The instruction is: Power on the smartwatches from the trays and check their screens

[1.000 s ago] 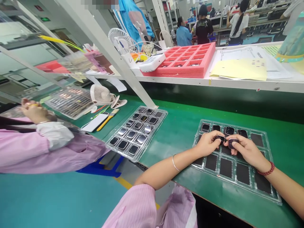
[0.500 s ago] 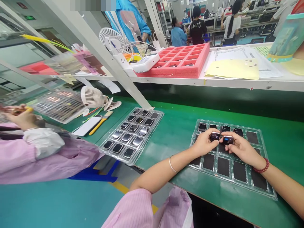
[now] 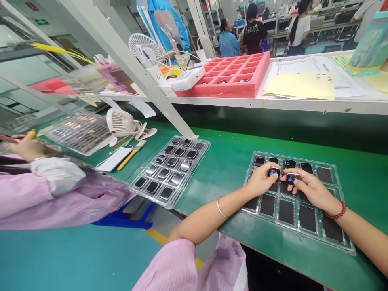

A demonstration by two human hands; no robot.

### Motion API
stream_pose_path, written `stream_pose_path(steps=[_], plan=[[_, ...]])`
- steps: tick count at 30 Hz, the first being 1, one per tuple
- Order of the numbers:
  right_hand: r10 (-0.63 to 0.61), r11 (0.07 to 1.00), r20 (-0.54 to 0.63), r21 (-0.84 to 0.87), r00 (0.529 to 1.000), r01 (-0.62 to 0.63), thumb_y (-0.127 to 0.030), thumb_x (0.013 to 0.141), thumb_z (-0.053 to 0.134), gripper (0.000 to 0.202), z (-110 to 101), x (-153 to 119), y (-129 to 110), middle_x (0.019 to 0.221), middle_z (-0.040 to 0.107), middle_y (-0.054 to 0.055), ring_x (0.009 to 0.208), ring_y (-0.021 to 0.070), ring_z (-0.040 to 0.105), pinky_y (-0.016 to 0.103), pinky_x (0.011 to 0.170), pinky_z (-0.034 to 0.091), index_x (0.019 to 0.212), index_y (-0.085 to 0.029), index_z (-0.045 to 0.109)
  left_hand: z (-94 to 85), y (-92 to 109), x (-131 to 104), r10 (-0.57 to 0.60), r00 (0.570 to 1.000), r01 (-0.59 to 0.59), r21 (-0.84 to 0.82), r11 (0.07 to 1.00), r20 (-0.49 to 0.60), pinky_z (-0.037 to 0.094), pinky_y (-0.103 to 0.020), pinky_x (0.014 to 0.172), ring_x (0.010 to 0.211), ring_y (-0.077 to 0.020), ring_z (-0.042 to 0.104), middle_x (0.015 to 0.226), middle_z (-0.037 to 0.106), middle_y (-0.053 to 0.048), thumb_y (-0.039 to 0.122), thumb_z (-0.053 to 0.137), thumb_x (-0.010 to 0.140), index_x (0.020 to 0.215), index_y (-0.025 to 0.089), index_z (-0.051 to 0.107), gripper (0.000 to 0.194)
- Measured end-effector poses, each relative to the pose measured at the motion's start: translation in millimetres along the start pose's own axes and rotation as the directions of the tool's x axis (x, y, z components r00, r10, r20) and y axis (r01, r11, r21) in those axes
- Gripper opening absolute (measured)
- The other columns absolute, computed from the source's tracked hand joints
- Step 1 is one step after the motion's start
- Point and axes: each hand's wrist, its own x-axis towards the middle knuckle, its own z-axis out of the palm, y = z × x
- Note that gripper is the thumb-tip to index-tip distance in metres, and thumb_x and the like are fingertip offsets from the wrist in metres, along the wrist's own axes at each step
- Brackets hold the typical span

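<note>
Left hand [image 3: 261,180]: thumb and fingers gripping a watch-like device [image 3: 274,171] above the clear tray [image 3: 297,214].
Right hand [image 3: 317,192]: pinching a second device [image 3: 292,178] just beside it, thumb at its face.
Far pockets: more devices [image 3: 290,163] (the near pockets [image 3: 267,205] show only dark lining).
Lit screens: being checked, I'd say; the next move calls for steady grips, light thumbs.

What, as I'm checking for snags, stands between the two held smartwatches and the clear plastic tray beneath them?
Nothing visible beyond the holding fingers. The left hand holds one smartwatch, the right hand another, both above the clear plastic tray; no other object shows in between.
</note>
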Motion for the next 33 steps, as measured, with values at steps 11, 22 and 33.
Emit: stream_pose_path(steps=[11,22,33], plan=[[0.064,0.992,-0.002,0.113,0.998,-0.063,-0.047,0.098,0.046,0.036,-3.1,0.8,2.2,0.107,0.070,0.013,0.071,0.0194,0.068,0.038,0.065,0.059,0.115,-0.020,0.064,-2.4,-0.9,-0.1,-0.011,0.998,0.016,-0.092,0.996,0.059,0.050,-0.024,0.063,0.061,-0.0093,0.059,0.088,0.066,-0.006,0.040,0.046,0.094,0.117,0.013,0.062,0.039],[0.057,0.989,-0.041,0.138,0.998,-0.051,-0.045,0.098,0.047,0.034,-4.6,2.2,3.0,0.103,0.070,0.012,0.067,0.0174,0.065,0.034,0.061,0.057,0.114,-0.020,0.063,-1.3,-1.5,0.1,-0.004,0.998,0.009,-0.079,0.997,0.065,0.053,-0.025,0.069,0.069,-0.0111,0.064,0.101,0.067,-0.008,0.035,0.052,0.091,0.120,0.014,0.060,0.037],[0.020,0.997,-0.024,0.079,0.999,-0.018,-0.029,0.087,0.064,0.041,-2.7,0.1,2.4,0.114,0.067,0.009,0.081,0.0199,0.067,0.035,0.067,0.058,0.127,-0.025,0.055,-0.6,-3.8,0.7,0.034,0.997,-0.027,-0.086,0.996,0.072,0.055,-0.027,0.073,0.076,-0.0132,0.064,0.099,0.067,-0.006,0.013,0.062,0.077,0.121,0.018,0.059,0.045]])
